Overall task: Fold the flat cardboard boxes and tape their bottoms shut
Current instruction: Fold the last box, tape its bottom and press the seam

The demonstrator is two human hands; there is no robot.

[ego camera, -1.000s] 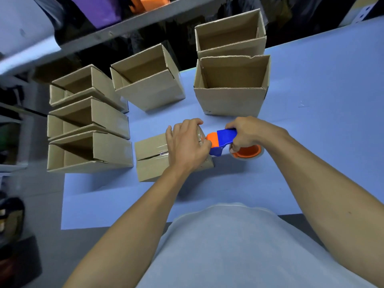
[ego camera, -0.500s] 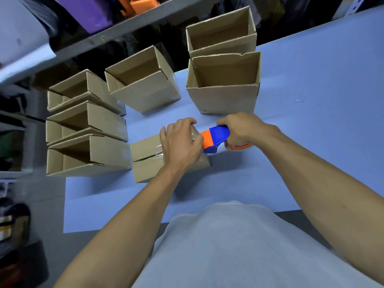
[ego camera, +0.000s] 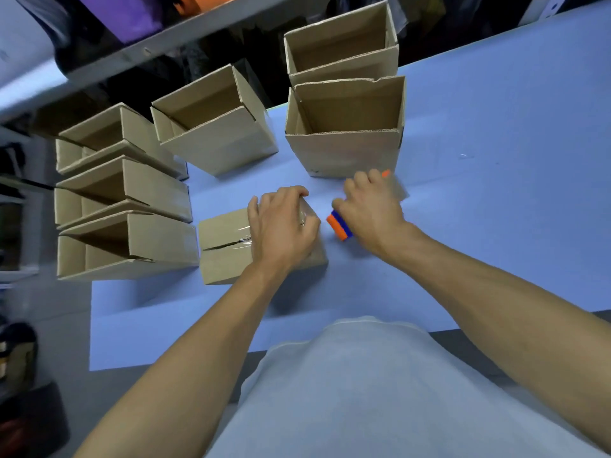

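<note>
Cardboard box [ego camera: 228, 246] sits bottom-up at the centre of the head view on the blue worktop [ego camera: 496, 160], a strip of clear tape glinting across its seam. The left hand [ego camera: 281, 226] presses down on the box's right end, fingers curled over the far edge. Just right of it, apart from the box, the right hand [ego camera: 370, 209] is wrapped around the blue-and-orange tape dispenser [ego camera: 339, 226], blurred with motion. Seven finished boxes stand open-side up: three [ego camera: 125, 239] at the left of the frame, others [ego camera: 344, 127] across the upper middle. The seam looks slightly gapped near the left end, so the tape may not hold the flaps flush unless it is rubbed down firmly. The dispenser hand sits close to the nearest upright box and could knock it.
</note>
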